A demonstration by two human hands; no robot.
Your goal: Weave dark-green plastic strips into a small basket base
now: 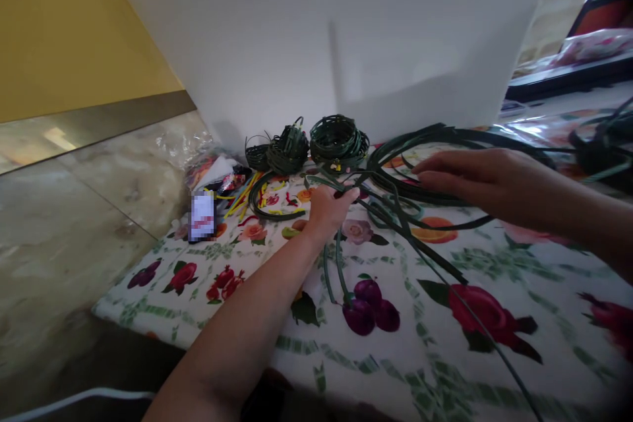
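My left hand (328, 212) is closed round several dark green flat strips (420, 247). Their ends fan out to the right, and two short ends hang toward the printed plums. To the right, my right hand (467, 171) reaches over a big loose coil of green strips (390, 188). Its fingers are stretched out with nothing visible in them; whether they touch the coil I cannot tell. Behind my left hand stands a round bundle of wound green strips (339, 142), with a tangled green bundle (288, 150) beside it. A curved green strip (257, 204) lies left of my left hand.
A fruit-and-flower tablecloth (198, 290) covers the table. At the left are a phone-like object (202, 216) with a blurred face, yellow strips (244, 196) and plastic bags (210, 168). A white panel (277, 46) rises behind. More dark green material (606, 151) lies far right.
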